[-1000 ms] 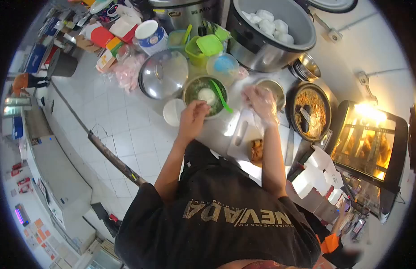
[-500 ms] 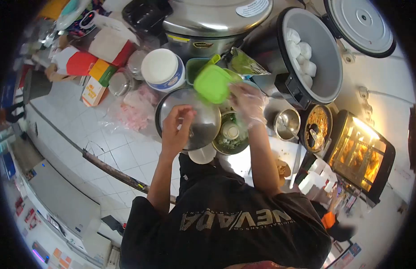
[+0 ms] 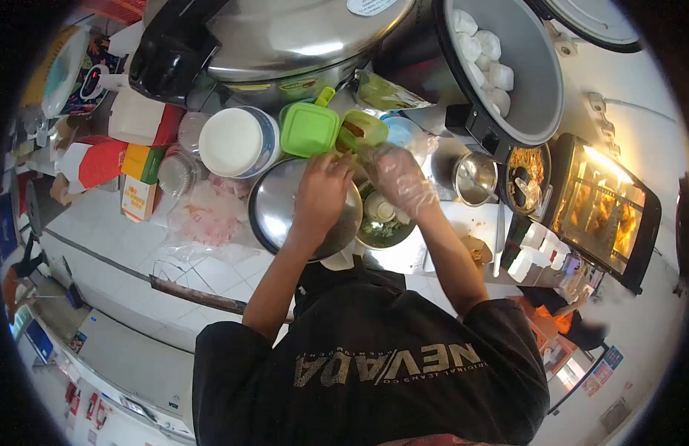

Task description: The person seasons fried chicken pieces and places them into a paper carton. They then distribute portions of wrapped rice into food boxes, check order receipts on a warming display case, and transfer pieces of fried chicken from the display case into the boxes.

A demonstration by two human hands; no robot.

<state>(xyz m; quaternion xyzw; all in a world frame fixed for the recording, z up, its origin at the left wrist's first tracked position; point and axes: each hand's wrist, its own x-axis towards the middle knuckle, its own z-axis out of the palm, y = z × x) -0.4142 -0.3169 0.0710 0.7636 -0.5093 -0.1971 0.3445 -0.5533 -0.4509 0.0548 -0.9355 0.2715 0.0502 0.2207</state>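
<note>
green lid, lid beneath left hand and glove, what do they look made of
Green lid: probably smooth plastic, judging by its even, bright colour. Domed lid: polished metal, perhaps stainless steel, from its mirror-like highlights. Glove: thin clear film, likely plastic, since the hand shows through shiny wrinkles.

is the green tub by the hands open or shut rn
Open: the green tub has no lid over its mouth, and reddish-brown stuff shows inside; the bright green lid lies to its left.

So it's a black short-sleeved tee (image 3: 426,405) with big faded tan NEVADA lettering (image 3: 385,366), smaller print around it, and a crinkly see-through plastic glove (image 3: 413,195) on the right hand (image 3: 396,175); left hand (image 3: 323,192) bare.
</note>
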